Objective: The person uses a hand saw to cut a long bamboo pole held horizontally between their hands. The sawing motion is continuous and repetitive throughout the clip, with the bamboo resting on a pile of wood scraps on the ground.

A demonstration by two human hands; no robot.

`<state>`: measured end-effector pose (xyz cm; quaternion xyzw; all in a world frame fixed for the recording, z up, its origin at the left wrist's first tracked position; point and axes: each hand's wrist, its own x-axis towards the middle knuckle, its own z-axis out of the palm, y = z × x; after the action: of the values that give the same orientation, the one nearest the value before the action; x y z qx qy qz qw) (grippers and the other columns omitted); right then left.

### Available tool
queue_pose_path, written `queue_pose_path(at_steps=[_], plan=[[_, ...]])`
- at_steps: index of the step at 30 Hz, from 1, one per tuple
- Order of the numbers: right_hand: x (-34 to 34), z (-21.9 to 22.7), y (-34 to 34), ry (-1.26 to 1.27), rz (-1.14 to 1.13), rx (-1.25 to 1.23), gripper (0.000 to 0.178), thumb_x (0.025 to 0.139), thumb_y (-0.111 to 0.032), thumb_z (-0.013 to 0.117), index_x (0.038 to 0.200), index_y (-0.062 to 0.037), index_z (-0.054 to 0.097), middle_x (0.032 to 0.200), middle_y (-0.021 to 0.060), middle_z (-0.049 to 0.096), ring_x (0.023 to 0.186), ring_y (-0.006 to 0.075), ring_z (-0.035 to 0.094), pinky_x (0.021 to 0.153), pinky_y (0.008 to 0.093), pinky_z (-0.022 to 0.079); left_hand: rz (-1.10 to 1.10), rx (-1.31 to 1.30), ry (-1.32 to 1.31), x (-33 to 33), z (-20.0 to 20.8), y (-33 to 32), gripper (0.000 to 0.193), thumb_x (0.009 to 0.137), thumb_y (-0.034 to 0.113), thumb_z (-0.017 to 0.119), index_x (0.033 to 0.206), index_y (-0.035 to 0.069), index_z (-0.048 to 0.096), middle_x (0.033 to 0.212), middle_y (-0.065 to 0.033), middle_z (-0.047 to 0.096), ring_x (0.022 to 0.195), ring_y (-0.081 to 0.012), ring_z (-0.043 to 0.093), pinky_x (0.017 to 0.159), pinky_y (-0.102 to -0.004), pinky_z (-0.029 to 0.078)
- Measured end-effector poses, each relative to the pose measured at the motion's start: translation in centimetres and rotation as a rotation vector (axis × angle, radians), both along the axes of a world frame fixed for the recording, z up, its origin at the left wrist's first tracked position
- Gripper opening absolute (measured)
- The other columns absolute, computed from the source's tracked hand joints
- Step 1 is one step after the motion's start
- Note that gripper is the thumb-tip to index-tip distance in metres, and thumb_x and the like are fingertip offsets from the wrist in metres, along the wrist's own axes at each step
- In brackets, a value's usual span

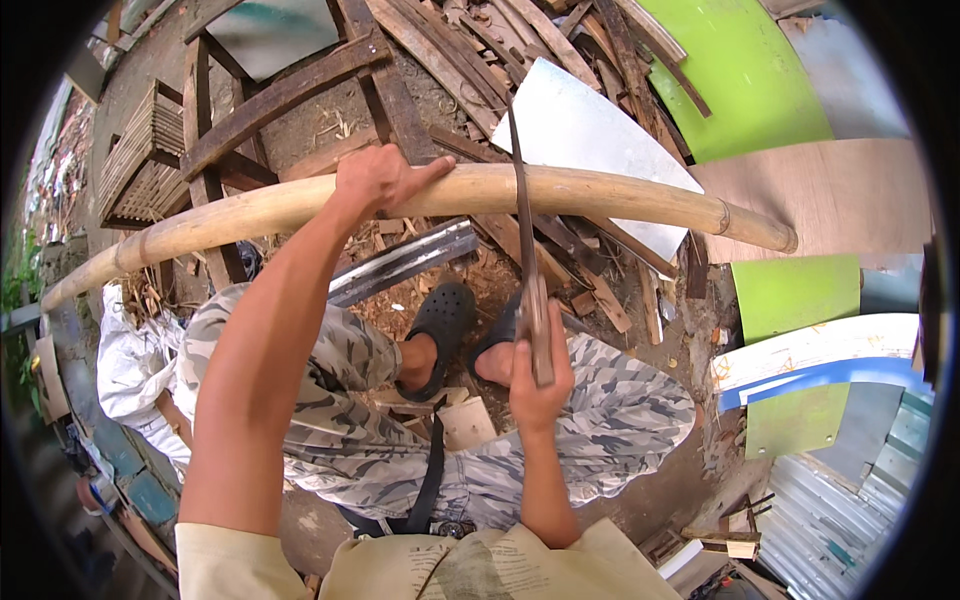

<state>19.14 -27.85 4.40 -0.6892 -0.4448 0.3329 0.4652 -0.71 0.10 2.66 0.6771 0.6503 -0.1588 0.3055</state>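
Observation:
A long, pale bamboo pole (610, 193) runs across in front of me from left to right, bowed by the lens. My left hand (378, 182) is closed over it left of the middle, its thumb stretched along the top toward the right. Between my knees my right hand (541, 388) grips the wooden handle of a handsaw (524, 215). The saw's thin, dark blade is seen edge-on and lies across the pole, to the right of my left thumb. Its teeth cannot be made out, nor whether it has cut into the bamboo.
A dark wooden frame (285, 105) stands behind the pole on the left, beside a slatted wooden piece (145, 160). Scrap boards (450, 50) and a white panel (595, 130) lie beyond. Green sheet (740, 75), plywood (830, 195) and corrugated metal (800, 520) are on the right.

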Motion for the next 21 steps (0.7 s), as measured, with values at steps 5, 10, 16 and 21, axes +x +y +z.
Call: queue_pose_path(at_steps=[5,10,16,21], plan=[[0.8,-0.4,-8.3,-0.028,-0.009,-0.156,0.055,0.096,-0.006,0.061,0.147,0.0110,0.052,0.126,0.0255,0.070,0.102,0.0236,0.072,0.085,0.0353,0.057,0.035,-0.001,-0.026,-0.3,-0.7,0.8,0.111,0.082,0.097,0.036,0.087,-0.005,0.078,0.088,-0.0242,0.075,0.085,-0.0352,0.075,0.077,-0.0479,0.058],[0.4,-5.3,-2.1,-0.156,0.002,0.156,0.056,0.093,-0.002,0.058,0.147,0.0110,0.051,0.133,0.0250,0.068,0.101,0.0239,0.071,0.086,0.0349,0.056,0.023,-0.034,-0.017,0.6,-1.1,0.9,0.111,0.080,0.098,0.037,0.089,-0.005,0.078,0.090,-0.0245,0.076,0.087,-0.0363,0.075,0.079,-0.0479,0.058],[0.4,-5.2,9.6,0.028,-0.002,0.123,0.060,0.090,0.000,0.060,0.150,0.0009,0.053,0.127,0.0229,0.072,0.089,0.0186,0.075,0.077,0.0305,0.058,0.029,-0.034,-0.047,-0.2,-0.6,0.9,0.110,0.081,0.097,0.038,0.088,-0.006,0.078,0.089,-0.0260,0.076,0.088,-0.0370,0.076,0.080,-0.0493,0.058],[0.3,-2.5,2.7,-0.084,-0.008,0.090,0.057,0.093,-0.004,0.063,0.150,0.0023,0.053,0.128,0.0218,0.072,0.092,0.0192,0.074,0.081,0.0321,0.057,0.064,0.008,0.007,0.0,-1.1,-0.3,0.109,0.082,0.095,0.039,0.086,-0.007,0.078,0.086,-0.0259,0.075,0.084,-0.0370,0.076,0.080,-0.0485,0.058]])
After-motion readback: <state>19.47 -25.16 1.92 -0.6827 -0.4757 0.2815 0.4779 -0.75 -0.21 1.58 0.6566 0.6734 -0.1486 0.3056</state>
